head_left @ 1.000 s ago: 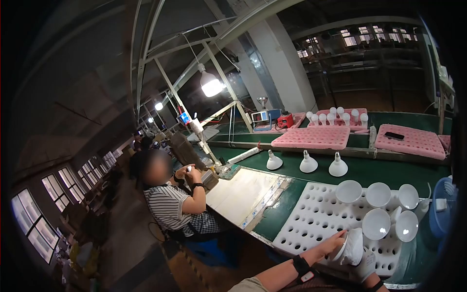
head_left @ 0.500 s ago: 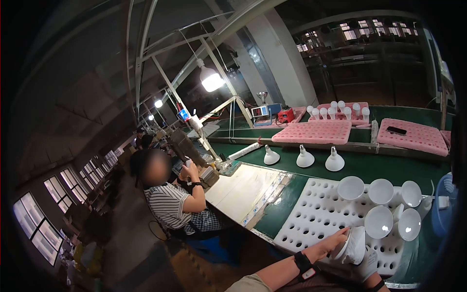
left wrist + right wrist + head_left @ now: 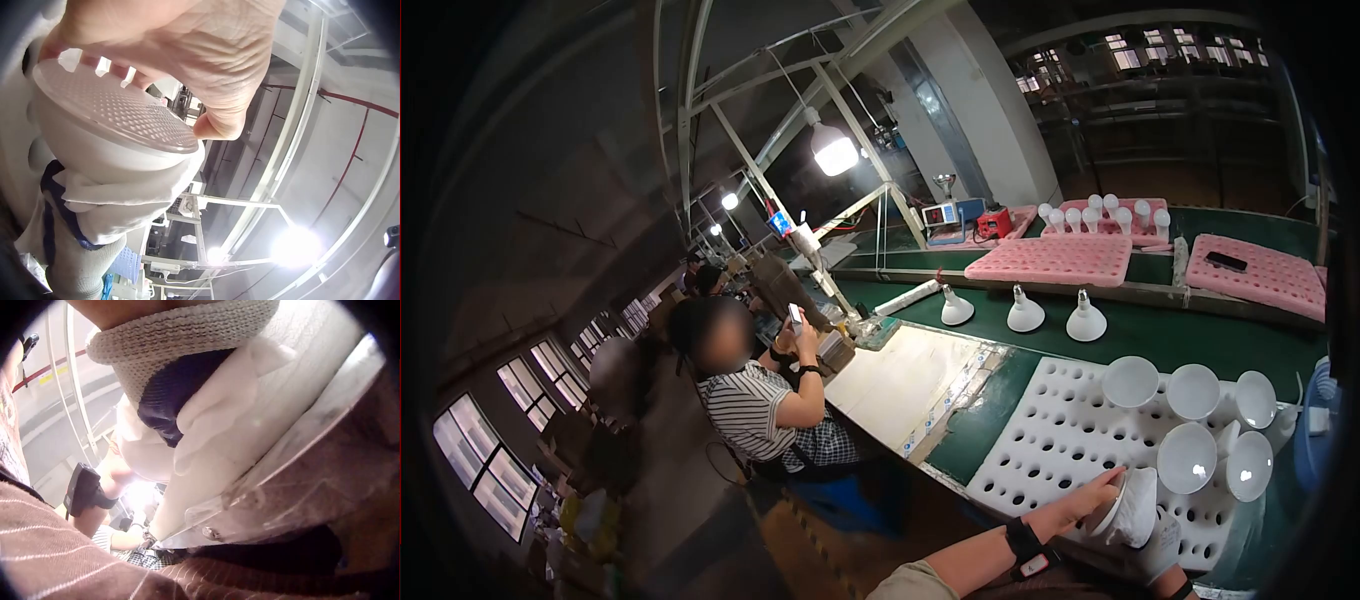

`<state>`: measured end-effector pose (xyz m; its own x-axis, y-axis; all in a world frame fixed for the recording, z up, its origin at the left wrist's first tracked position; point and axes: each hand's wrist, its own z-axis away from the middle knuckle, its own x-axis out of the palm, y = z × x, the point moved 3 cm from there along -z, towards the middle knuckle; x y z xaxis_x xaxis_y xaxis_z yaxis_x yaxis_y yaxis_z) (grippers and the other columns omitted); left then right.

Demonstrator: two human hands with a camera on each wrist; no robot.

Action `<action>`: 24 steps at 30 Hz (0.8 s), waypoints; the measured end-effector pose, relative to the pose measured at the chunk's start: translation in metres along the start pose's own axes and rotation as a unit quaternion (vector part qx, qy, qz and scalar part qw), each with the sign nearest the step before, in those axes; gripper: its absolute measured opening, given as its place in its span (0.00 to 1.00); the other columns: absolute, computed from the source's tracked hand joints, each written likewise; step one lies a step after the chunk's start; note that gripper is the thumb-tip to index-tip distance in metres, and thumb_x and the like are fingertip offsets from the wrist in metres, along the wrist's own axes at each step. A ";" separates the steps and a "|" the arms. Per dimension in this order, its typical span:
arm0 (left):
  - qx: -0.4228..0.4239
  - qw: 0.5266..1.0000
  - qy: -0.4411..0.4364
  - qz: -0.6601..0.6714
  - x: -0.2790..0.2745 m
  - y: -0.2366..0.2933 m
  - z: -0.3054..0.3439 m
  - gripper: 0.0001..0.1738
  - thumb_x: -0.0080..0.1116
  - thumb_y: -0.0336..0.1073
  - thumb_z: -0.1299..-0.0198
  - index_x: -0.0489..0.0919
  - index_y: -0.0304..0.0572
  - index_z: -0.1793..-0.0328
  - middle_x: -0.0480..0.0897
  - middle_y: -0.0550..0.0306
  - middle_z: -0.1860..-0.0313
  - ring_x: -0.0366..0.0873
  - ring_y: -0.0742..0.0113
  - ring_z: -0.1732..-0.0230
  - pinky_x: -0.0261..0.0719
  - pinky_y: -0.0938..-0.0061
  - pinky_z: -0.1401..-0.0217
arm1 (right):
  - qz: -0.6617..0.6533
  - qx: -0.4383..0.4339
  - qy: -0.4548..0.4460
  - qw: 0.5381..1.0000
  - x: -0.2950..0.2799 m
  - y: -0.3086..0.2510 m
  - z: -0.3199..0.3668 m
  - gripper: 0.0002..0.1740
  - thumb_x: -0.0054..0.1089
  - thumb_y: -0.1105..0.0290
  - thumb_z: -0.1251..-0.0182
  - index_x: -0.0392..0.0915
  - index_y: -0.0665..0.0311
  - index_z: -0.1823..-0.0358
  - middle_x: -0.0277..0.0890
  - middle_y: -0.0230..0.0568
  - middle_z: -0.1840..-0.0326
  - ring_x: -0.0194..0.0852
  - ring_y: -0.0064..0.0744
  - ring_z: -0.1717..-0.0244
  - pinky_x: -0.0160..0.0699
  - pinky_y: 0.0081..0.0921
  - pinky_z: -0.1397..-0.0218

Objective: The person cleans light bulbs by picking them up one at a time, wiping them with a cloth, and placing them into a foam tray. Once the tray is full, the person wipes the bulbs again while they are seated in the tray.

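Note:
My bare left hand (image 3: 1072, 508) grips the rim of a white reflector bulb (image 3: 119, 128), with the thumb on one side and fingers across the dimpled face in the left wrist view. My gloved right hand (image 3: 1160, 552) holds a white cloth (image 3: 128, 203) against the bulb's rounded body; its fingertips are hidden by the cloth. The bulb is tilted over the near part of a white foam tray (image 3: 1040, 425) with rows of holes. Several more reflector bulbs (image 3: 1187, 458) stand face up at the tray's right side.
Three reflector bulbs (image 3: 1026, 312) stand face down on the green table (image 3: 970, 440). Behind are pink foam trays (image 3: 1050, 260), small bulbs (image 3: 1090, 218), a phone (image 3: 1226, 261) and a meter (image 3: 945, 214). A blue basket (image 3: 1318, 410) stands right; a person (image 3: 750, 410) sits left.
Both hands keep their hold on the bulb and cloth, with little visible motion. The head view has shifted slightly. The seated person has raised the small white object in their hands.

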<state>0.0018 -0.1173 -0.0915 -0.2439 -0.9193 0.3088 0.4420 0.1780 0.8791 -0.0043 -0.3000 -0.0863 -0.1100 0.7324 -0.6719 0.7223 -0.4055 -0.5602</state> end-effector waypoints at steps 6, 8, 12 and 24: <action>-0.008 1.000 0.005 0.002 0.005 0.004 0.004 0.42 0.45 0.38 0.40 0.47 0.42 0.19 0.55 0.53 0.23 0.53 0.63 0.24 0.49 0.73 0.24 | 0.027 0.024 -0.030 0.999 -0.009 -0.014 -0.006 0.17 0.66 0.63 0.53 0.79 0.54 0.59 0.80 0.42 0.65 0.78 0.52 0.63 0.76 0.43 0.62; -0.010 1.000 0.009 -0.004 0.004 0.005 0.003 0.42 0.45 0.38 0.40 0.47 0.42 0.19 0.55 0.53 0.23 0.52 0.63 0.24 0.48 0.73 0.24 | 0.029 0.021 -0.028 0.999 -0.009 -0.014 -0.005 0.17 0.66 0.63 0.53 0.79 0.54 0.59 0.79 0.42 0.65 0.78 0.52 0.63 0.76 0.43 0.62; 0.000 1.000 0.014 -0.014 0.002 0.002 0.002 0.41 0.44 0.38 0.40 0.48 0.43 0.19 0.54 0.53 0.22 0.51 0.62 0.23 0.47 0.73 0.23 | 0.009 0.034 -0.055 0.998 -0.005 -0.003 -0.001 0.23 0.66 0.60 0.52 0.78 0.53 0.52 0.80 0.43 0.59 0.78 0.51 0.57 0.76 0.43 0.57; 0.237 0.947 -0.023 -0.217 0.025 0.018 0.015 0.49 0.57 0.42 0.49 0.49 0.35 0.22 0.59 0.46 0.26 0.53 0.58 0.24 0.48 0.65 0.22 | -0.072 0.110 -0.123 0.984 -0.027 0.016 0.003 0.24 0.69 0.49 0.49 0.81 0.54 0.55 0.83 0.47 0.61 0.82 0.51 0.60 0.79 0.41 0.58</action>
<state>-0.0098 -0.1320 -0.0624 -0.3568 -0.9273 -0.1129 -0.1421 -0.0655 0.9877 0.0088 -0.3281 -0.0784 -0.3818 0.6472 -0.6599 0.5253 -0.4355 -0.7310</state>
